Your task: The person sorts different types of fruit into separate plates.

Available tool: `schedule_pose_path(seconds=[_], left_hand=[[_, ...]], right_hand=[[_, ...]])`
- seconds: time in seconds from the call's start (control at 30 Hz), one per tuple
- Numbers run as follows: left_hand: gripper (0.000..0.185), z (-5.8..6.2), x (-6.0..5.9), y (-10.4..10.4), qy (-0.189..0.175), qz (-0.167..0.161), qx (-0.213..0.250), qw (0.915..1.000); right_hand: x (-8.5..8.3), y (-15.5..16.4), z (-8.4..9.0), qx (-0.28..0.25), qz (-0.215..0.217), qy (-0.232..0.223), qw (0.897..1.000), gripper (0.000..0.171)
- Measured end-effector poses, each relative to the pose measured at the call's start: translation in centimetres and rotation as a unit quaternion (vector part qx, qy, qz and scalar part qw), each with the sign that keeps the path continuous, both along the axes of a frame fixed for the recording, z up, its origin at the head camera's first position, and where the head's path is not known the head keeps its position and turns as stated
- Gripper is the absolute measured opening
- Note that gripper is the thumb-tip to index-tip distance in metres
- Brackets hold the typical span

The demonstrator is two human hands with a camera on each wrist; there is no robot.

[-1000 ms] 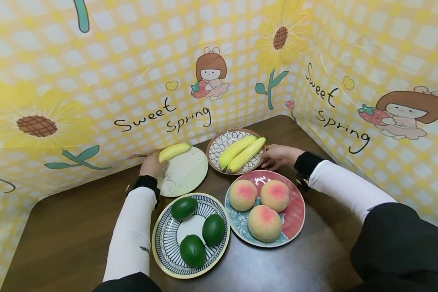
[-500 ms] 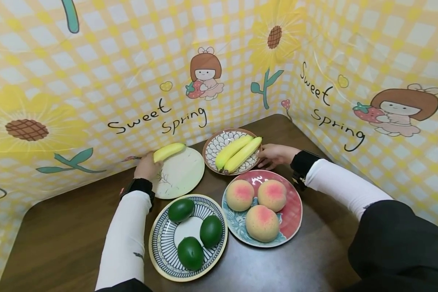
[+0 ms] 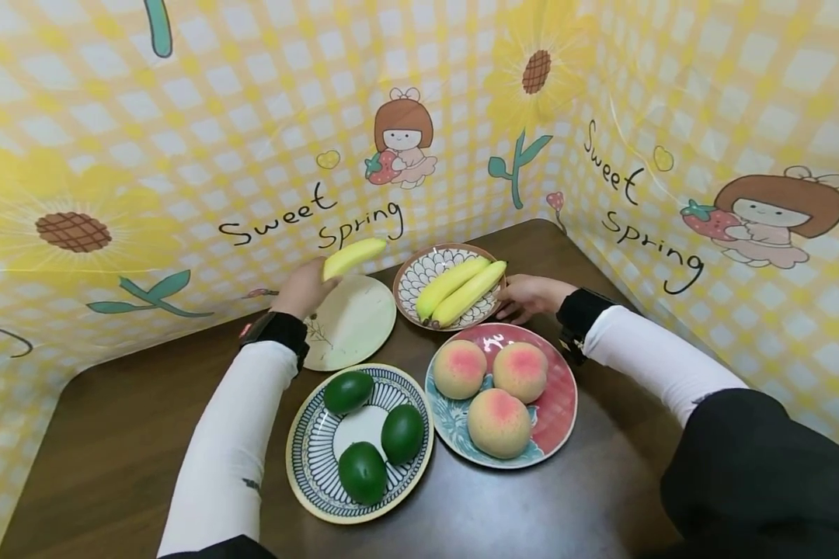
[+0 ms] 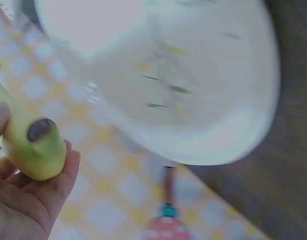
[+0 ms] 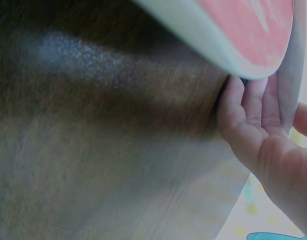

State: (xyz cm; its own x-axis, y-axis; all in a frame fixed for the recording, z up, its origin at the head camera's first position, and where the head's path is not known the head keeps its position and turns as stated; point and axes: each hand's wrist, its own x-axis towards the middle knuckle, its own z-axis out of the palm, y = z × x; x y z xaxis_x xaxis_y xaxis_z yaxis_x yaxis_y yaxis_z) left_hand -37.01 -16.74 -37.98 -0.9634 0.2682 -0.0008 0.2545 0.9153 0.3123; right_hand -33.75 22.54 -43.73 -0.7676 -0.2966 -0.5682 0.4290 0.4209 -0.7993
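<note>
My left hand (image 3: 306, 287) grips a yellow banana (image 3: 353, 256) by one end and holds it in the air above the far rim of a pale green plate (image 3: 353, 326). In the left wrist view the banana's tip (image 4: 36, 142) lies against my palm, with the pale plate (image 4: 193, 85) below. My right hand (image 3: 531, 296) holds the right rim of a brown patterned plate (image 3: 426, 268) that carries two bananas (image 3: 461, 289). In the right wrist view my fingers (image 5: 248, 110) curl under that rim, beside the red plate (image 5: 243, 30).
A red and blue plate (image 3: 562, 407) holds three peaches (image 3: 496, 392). A blue striped plate (image 3: 308, 466) holds three dark green fruits (image 3: 363, 470). All stand on a dark wooden table (image 3: 112, 442). Yellow checked sheets (image 3: 182, 155) wall it in at the back and right.
My left hand has lifted the banana off the pale green plate and moved it up and to the right. The right hand has stayed at the patterned plate's rim.
</note>
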Motion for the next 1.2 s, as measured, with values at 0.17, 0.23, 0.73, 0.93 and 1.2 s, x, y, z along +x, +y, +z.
schedule_pose_path(seconds=[0.17, 0.23, 0.73, 0.93, 1.2], left_hand=[[0.042, 0.8, -0.3, 3.9, -0.009, -0.012, -0.003, 0.9999], [0.04, 0.6, -0.5, 5.8, -0.017, -0.016, 0.004, 0.9997], [0.055, -3.4, -1.0, 14.2, -0.055, -0.013, -0.028, 0.998], [0.059, -4.5, -1.3, 14.3, -0.061, -0.003, -0.029, 0.9977], [0.06, -5.3, -1.7, 15.1, -0.058, -0.012, -0.016, 0.9981]], right_hand=[[0.2, -0.1, -0.3, -0.002, 0.004, 0.002, 1.0, 0.034], [0.3, -0.1, -0.4, -0.001, 0.005, 0.006, 1.0, 0.035], [0.5, -0.1, -0.4, 0.001, 0.007, 0.013, 1.0, 0.036], [0.6, -0.6, -0.6, 0.002, 0.003, 0.007, 1.0, 0.034], [0.4, 0.0, -1.0, -0.002, -0.011, 0.01, 1.0, 0.031]])
